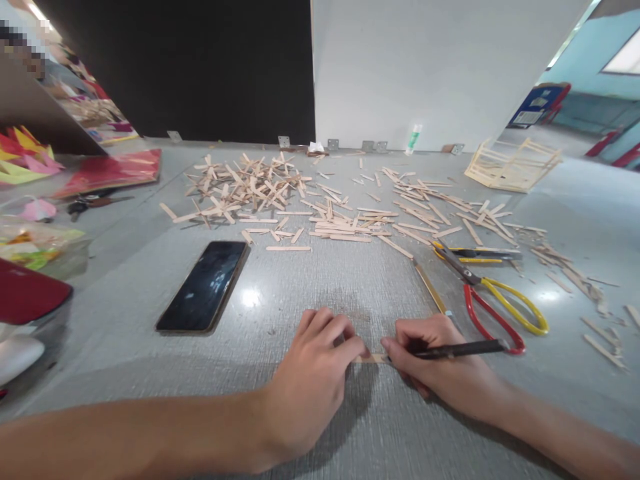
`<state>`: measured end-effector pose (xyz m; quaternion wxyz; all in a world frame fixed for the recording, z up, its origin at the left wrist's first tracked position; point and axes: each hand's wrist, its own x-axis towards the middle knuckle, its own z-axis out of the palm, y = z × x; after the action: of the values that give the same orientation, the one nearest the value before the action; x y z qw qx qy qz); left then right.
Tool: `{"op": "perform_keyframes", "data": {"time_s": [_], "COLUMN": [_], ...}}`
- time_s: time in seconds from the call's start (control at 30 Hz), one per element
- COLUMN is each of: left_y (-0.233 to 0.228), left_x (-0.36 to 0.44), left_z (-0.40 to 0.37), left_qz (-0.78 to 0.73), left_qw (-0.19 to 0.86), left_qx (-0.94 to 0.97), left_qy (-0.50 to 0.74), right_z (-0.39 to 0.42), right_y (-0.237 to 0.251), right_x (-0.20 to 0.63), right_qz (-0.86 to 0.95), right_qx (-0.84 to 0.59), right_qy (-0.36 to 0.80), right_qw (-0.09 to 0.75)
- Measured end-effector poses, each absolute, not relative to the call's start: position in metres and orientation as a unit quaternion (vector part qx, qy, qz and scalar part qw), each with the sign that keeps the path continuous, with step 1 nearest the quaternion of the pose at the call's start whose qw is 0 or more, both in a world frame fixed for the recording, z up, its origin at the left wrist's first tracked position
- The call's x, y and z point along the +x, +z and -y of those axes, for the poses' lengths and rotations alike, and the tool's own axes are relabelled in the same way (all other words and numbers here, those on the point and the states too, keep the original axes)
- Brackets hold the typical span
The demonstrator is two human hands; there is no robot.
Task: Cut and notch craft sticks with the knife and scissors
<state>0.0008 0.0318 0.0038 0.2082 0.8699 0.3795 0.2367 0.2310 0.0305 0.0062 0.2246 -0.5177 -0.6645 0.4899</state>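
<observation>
Head view: our bare left hand (314, 381), half-curled, presses a flat pale wooden stick (373, 359) onto the grey textured tabletop (285, 287); we can't tell if it pinches. Our bare right hand (440, 360) is closed round a slim black pen-like tool (465, 349), near the stick's visible right part.

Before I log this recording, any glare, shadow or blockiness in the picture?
Head view: glare spots on the table, one right of the phone, one near the scissors; shadow beside the left hand; top left corner pixelated.
</observation>
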Motion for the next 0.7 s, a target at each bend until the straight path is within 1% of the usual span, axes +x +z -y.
{"op": "perform_keyframes", "data": {"time_s": [0.37,0.7], "left_y": [0.0012,0.002], "left_x": [0.0001,0.0018], "left_z": [-0.0326,-0.0317], "left_qz": [-0.384,-0.38], "left_qw": [0.205,0.21], "left_qx": [0.869,0.868], "left_qy": [0.235,0.24], "right_z": [-0.0289,-0.0286], "right_y": [0.0012,0.0004], "right_x": [0.2324,0.2313], "right_qz": [0.642,0.635], "right_qx": [-0.524,-0.525], "right_qy": [0.497,0.504], "right_qw": [0.258,0.259]}}
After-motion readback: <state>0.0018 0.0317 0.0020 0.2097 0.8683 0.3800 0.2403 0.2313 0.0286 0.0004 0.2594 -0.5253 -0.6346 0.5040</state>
